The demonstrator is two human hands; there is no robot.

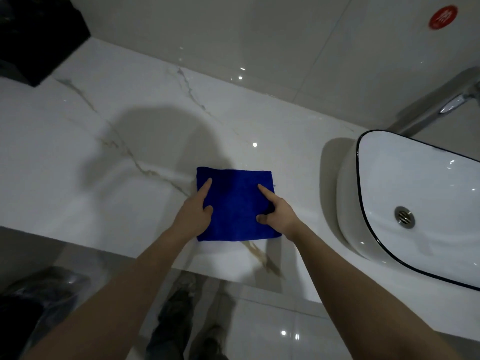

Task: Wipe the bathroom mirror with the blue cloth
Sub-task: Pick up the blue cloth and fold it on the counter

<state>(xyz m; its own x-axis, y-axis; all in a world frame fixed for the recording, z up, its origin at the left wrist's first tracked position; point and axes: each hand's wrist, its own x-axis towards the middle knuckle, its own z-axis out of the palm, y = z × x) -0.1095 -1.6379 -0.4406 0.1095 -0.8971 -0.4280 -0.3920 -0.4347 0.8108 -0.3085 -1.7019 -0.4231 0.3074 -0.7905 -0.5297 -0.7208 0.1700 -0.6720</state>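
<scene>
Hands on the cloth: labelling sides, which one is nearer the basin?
The right hand, on the blue cloth's edge toward the basin; the left hand touches the opposite edge.

Fuzzy blue cloth (235,206); glossy marble counter (78,152) (veined); chrome tap (428,110).

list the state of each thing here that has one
blue cloth, folded square, on the counter
left hand, holds the cloth's left edge
right hand, holds its right edge
sink, empty
faucet, no water running
</scene>
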